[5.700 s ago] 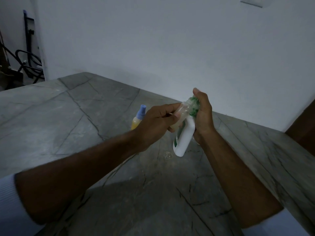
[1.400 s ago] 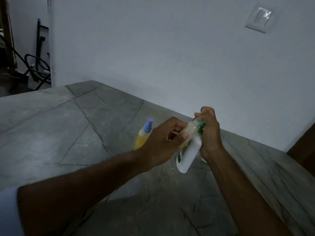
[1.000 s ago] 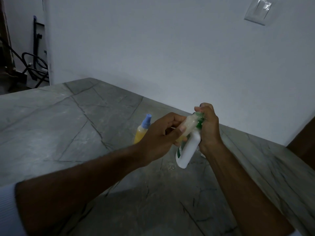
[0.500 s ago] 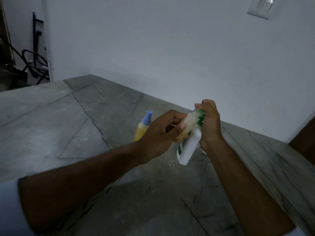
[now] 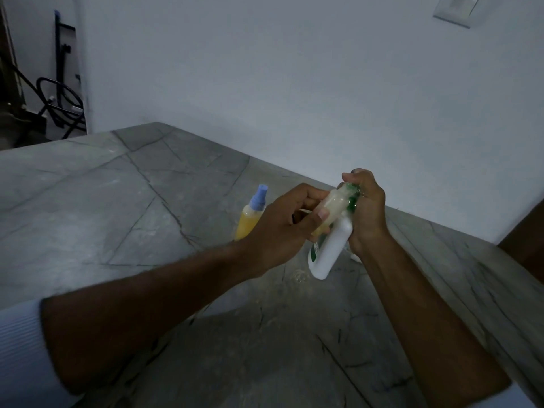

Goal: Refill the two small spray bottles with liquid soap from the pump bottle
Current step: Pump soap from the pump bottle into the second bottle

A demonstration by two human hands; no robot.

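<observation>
Dim light is falling on a grey veined stone table against a white wall, and above its centre the left hand is grasping a small clear spray bottle tilted with its mouth meeting the green pump head of the white pump bottle, which the right hand is clenching around the top, base hanging clear of the table. Both bottles are probably handling as light, slightly squeezable plastic, likely slick with soap, so holding them round the body seems safest. At about ten o'clock from the hands, a second spray bottle with yellow liquid and a blue cap is standing upright on the table.
</observation>
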